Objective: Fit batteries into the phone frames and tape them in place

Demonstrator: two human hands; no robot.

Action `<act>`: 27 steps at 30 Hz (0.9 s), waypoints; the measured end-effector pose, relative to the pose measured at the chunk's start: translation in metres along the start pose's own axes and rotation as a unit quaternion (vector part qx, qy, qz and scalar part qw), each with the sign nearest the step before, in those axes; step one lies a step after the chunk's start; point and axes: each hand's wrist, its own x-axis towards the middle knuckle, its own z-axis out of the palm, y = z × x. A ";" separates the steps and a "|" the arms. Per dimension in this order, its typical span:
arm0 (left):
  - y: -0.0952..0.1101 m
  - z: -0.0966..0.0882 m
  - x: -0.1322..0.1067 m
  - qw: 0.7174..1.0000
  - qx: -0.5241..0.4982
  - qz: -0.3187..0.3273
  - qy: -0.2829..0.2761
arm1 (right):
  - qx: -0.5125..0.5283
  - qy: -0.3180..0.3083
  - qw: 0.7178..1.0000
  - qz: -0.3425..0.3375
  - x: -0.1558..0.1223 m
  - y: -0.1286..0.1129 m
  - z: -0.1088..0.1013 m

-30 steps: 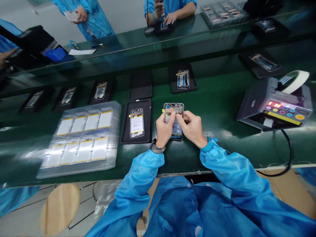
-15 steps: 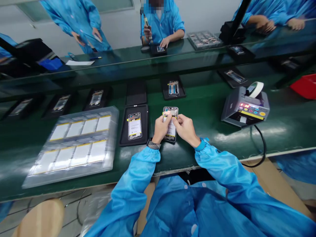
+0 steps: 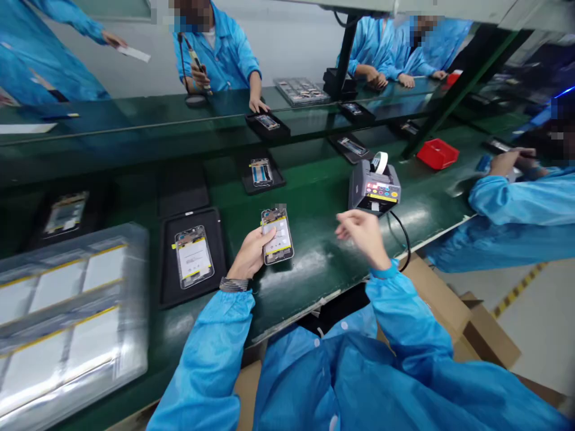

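Observation:
My left hand [image 3: 250, 252] is closed on an opened smartphone [image 3: 282, 240], tilted above the bench, its thumb on the front edge of the white battery. The phone's inner side faces up, with yellow strips at the battery's ends. My right hand [image 3: 365, 234] is off the phone, in the air to its right and just in front of the tape dispenser [image 3: 376, 187]. Its fingers are loosely curled and a little apart, with nothing visible between them. Left of my left hand, a second opened phone [image 3: 194, 258] with a battery lies in a black tray [image 3: 168, 287].
A clear plastic tray of white batteries [image 3: 96, 335] lies at the left. Another opened phone [image 3: 262, 172] rests in a black tray beyond my hands. A red bin [image 3: 438, 154] stands behind the dispenser. A co-worker [image 3: 220, 51] sits opposite; another person's arms [image 3: 503, 185] are at the right.
My right hand has left the phone and moved right toward the tape dispenser. My left hand still holds the phone. The head view has turned to the right.

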 end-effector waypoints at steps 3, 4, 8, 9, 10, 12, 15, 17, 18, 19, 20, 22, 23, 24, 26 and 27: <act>-0.003 0.001 0.001 0.999 -0.009 0.037 -0.010 | -0.036 0.227 0.973 -0.026 0.007 0.012 -0.069; -0.005 0.002 0.002 0.999 -0.005 0.054 -0.005 | -0.045 0.246 0.968 -0.017 0.011 0.015 -0.084; -0.010 0.004 0.004 0.992 0.030 0.118 0.027 | -0.046 0.212 0.975 0.039 0.026 0.019 -0.100; -0.011 0.004 0.005 0.991 0.038 0.128 0.031 | -0.047 0.209 0.976 0.044 0.029 0.019 -0.097; -0.012 0.003 0.005 0.989 0.045 0.136 0.034 | -0.051 0.209 0.976 0.046 0.031 0.017 -0.093; -0.013 0.002 0.006 0.987 0.052 0.149 0.036 | -0.060 0.210 0.975 0.043 0.033 0.015 -0.087; -0.013 0.001 0.007 0.985 0.061 0.161 0.034 | -0.066 0.210 0.975 0.043 0.035 0.011 -0.083; -0.013 0.001 0.008 0.983 0.071 0.164 0.035 | -0.065 0.215 0.973 0.050 0.035 0.010 -0.082; -0.013 0.001 0.008 0.983 0.074 0.166 0.035 | -0.062 0.219 0.972 0.053 0.035 0.009 -0.081; -0.013 0.001 0.008 0.982 0.077 0.167 0.035 | -0.060 0.223 0.971 0.058 0.035 0.008 -0.080; -0.013 0.001 0.009 0.982 0.077 0.168 0.033 | -0.059 0.229 0.970 0.064 0.036 0.006 -0.078; -0.013 0.001 0.009 0.982 0.073 0.169 0.028 | -0.060 0.242 0.966 0.074 0.036 0.003 -0.074; -0.013 0.001 0.010 0.982 0.072 0.170 0.027 | -0.062 0.249 0.964 0.074 0.036 0.001 -0.072; -0.013 0.001 0.010 0.982 0.071 0.171 0.028 | -0.065 0.256 0.962 0.073 0.036 -0.001 -0.071; -0.013 0.001 0.010 0.982 0.069 0.174 0.030 | -0.068 0.269 0.958 0.065 0.036 -0.004 -0.070; -0.013 0.001 0.010 0.982 0.066 0.176 0.031 | -0.069 0.271 0.958 0.063 0.036 -0.005 -0.071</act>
